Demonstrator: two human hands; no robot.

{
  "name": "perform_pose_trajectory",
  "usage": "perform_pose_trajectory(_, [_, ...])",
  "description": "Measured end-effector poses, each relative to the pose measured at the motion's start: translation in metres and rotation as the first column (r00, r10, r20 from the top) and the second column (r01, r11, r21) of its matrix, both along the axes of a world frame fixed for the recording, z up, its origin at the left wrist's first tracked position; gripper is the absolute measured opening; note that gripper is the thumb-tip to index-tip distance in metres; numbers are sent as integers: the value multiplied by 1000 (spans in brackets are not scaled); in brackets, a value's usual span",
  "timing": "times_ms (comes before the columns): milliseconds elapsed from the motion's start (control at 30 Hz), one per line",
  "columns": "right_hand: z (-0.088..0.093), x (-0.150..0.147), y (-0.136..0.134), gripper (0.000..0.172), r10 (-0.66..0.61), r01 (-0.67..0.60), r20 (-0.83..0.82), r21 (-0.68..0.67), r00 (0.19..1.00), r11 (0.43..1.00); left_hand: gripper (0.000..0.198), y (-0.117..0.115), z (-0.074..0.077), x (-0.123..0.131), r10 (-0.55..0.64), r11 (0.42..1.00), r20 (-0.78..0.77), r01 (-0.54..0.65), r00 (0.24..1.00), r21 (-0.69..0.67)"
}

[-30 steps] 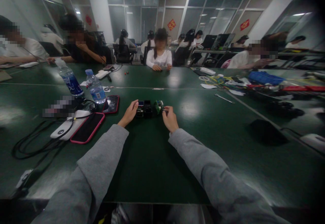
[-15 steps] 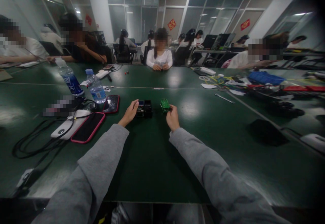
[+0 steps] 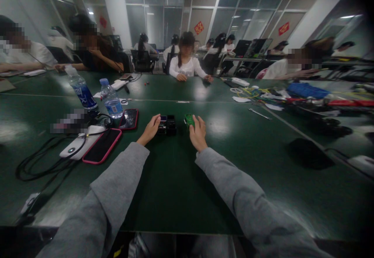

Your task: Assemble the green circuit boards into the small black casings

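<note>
Along the left edge of a small black open case (image 3: pixel 171 124) with a bluish screen-like part, my left hand (image 3: pixel 149 129) is closed, its fingers against that side. The case rests on the dark green table (image 3: pixel 163 188). Just to its right, my right hand (image 3: pixel 198 132) grips a green circuit board (image 3: pixel 189 120), with the thumb on the near face and the fingers over the right side. A gap separates the board from the case. Small parts inside the case are too dim to make out.
Left of my hands are a dark phone (image 3: pixel 129 119), a pink-rimmed phone (image 3: pixel 102 145), a white power bank (image 3: pixel 78 145) with black cables, and two water bottles (image 3: pixel 112 100). To the right lie a wrench (image 3: pixel 260 113), tangled cables and a blue tray (image 3: pixel 308 90). A person sits opposite.
My right hand has shifted its grip, with the fingers now raised over the right side of the circuit board. My left hand and the case stay put. The person opposite has spread their hands apart.
</note>
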State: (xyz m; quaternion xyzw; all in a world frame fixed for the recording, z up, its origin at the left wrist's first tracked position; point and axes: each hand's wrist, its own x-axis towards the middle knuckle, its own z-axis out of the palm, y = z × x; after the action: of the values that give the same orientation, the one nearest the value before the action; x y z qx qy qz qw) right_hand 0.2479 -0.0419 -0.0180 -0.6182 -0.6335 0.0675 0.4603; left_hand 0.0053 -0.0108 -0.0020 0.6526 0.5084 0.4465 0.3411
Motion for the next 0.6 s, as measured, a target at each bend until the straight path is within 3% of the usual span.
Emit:
perform_pose_trajectory(167, [3, -4, -6, 41, 122, -115, 165, -48, 979, 992, 59, -1, 0, 0, 2, 1000, -11, -2, 1000, 17])
perform_pose_trajectory(333, [9, -1, -10, 27, 13, -20, 201, 33, 979, 999, 59, -1, 0, 0, -3, 1000, -1, 3, 1000, -10])
perform_pose_trajectory(400, [9, 1, -9, 32, -42, 28, 180, 77, 983, 997, 59, 0, 0, -1, -2, 1000, -3, 2, 1000, -5])
perform_pose_trajectory(467, [7, 3, -7, 47, -58, 44, 145, 98, 988, 994, 60, 0, -1, -1, 0, 1000, -8, 1, 1000, 10])
perform_pose_trajectory(600, [-1, 9, 0, 55, 59, -61, 55, 34, 997, 998, 58, 1, -2, -1, 4, 1000, -2, -4, 1000, 1])
